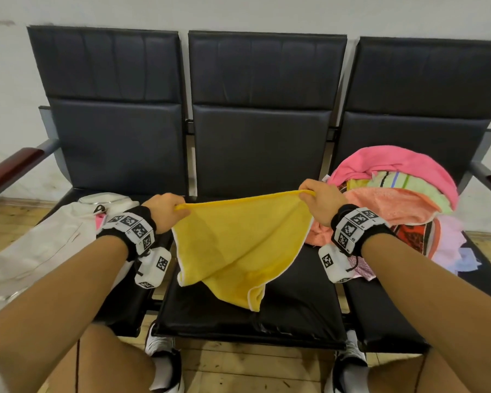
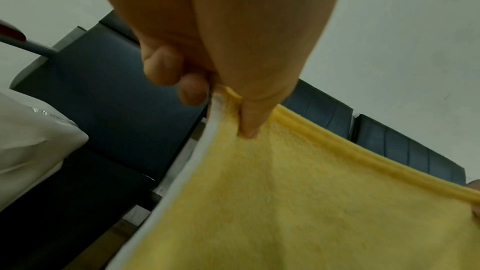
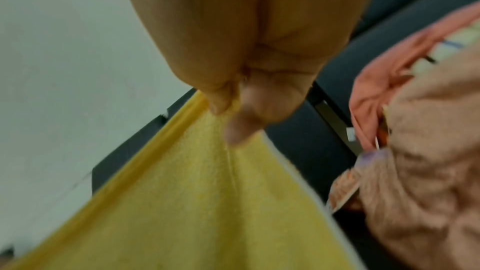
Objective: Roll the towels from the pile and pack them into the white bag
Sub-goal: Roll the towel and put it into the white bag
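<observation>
A white bag is seen lying slumped on the left seat of a row of three dark padded seats, with its mouth turned toward the backrest. In the left wrist view a fold of it is visible at the left edge.

Just to the right of the bag, one top corner of a yellow towel is pinched by the left hand. In the left wrist view the thumb is pressed onto the cloth and the other fingers are curled behind its white-trimmed edge.

The towel is held spread above the middle seat, its top hem drawn nearly straight between the two hands. Its lower part hangs loose, and one bottom corner is folded onto the cushion.

The other top corner is gripped by the right hand. In the right wrist view, which is blurred, the hem is seen clamped between thumb and curled fingers.

On the right seat a pile of towels is heaped, with a pink one on top and peach, striped, patterned and lilac ones beneath. The pile lies just beside the right hand.
</observation>
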Demonstrator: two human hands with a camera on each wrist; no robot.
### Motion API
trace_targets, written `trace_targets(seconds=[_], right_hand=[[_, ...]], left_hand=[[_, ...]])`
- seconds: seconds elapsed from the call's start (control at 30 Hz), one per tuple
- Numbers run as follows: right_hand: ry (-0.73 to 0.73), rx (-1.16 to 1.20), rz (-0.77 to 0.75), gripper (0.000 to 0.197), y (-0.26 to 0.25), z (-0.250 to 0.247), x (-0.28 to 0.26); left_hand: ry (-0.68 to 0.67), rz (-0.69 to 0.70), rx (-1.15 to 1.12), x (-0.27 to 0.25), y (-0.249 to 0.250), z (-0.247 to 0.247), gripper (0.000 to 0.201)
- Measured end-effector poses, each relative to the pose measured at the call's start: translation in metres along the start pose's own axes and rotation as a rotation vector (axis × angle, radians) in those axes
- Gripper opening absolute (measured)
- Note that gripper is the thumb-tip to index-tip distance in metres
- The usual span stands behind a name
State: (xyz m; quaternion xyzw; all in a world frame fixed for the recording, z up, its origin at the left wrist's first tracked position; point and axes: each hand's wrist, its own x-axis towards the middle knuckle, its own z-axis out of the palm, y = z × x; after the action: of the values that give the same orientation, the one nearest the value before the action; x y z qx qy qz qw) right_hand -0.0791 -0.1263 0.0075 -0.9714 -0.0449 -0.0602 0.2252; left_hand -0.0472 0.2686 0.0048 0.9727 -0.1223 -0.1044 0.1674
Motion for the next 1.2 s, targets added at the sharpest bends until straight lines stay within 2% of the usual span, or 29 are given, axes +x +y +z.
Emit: trace_targets(seconds=[0.07, 0.13, 0.17, 0.23, 0.3, 0.37, 0.47, 0.53, 0.63, 0.7, 0.8, 0.9, 1.0, 1.1, 1.2], right_hand=[[-0.003, 0.169, 0.095, 0.013, -0.004, 0.005, 0.003], [-0.024, 0.514, 0.266, 0.013, -0.014, 0.008, 0.008], [-0.019, 0.661, 0.342, 0.014, -0.020, 0.008, 0.014], [0.020, 0.778, 0.391, 0.018, -0.028, 0.007, 0.034], [0.103, 0.771, 0.348, 0.021, -0.037, -0.003, 0.057], [0.258, 0.757, 0.269, 0.021, -0.054, -0.027, 0.081], [0.468, 0.642, 0.095, 0.013, -0.091, -0.081, 0.105], [0.566, 0.608, -0.019, 0.010, -0.113, -0.118, 0.113], [0.666, 0.627, -0.138, 0.010, -0.136, -0.161, 0.121], [0.713, 0.663, -0.203, 0.010, -0.142, -0.174, 0.118], [0.707, 0.647, -0.193, 0.012, -0.129, -0.165, 0.104], [0.580, 0.507, -0.124, 0.012, -0.087, -0.123, 0.087], [0.385, 0.345, -0.037, 0.010, -0.031, -0.061, 0.060], [0.150, 0.282, 0.045, 0.020, 0.006, -0.003, 0.021], [0.005, 0.254, 0.075, 0.036, 0.030, 0.046, -0.016]], left_hand=[[0.039, -0.053, 0.037, 0.003, 0.004, -0.002, 0.028], [0.109, -0.108, 0.016, 0.008, 0.012, -0.009, 0.030], [0.154, -0.131, -0.051, 0.011, 0.016, -0.013, 0.029], [0.257, -0.152, -0.325, 0.019, 0.027, -0.026, 0.024], [0.368, -0.168, -0.734, 0.027, 0.041, -0.045, 0.021], [0.497, -0.141, -1.018, 0.036, 0.056, -0.073, 0.023], [0.737, -0.059, -1.054, 0.049, 0.065, -0.121, 0.009], [0.860, -0.026, -1.046, 0.050, 0.072, -0.153, 0.007], [1.044, 0.099, -1.058, 0.042, 0.091, -0.188, 0.010], [1.111, 0.177, -1.046, 0.042, 0.098, -0.195, 0.010], [1.083, 0.213, -0.990, 0.041, 0.095, -0.182, 0.013], [0.968, 0.217, -0.789, 0.039, 0.081, -0.137, 0.019], [0.779, 0.083, -0.516, 0.031, 0.053, -0.064, 0.015], [0.521, -0.046, -0.443, 0.017, 0.025, 0.014, 0.009], [0.277, -0.108, -0.453, -0.002, 0.007, 0.083, 0.025]])
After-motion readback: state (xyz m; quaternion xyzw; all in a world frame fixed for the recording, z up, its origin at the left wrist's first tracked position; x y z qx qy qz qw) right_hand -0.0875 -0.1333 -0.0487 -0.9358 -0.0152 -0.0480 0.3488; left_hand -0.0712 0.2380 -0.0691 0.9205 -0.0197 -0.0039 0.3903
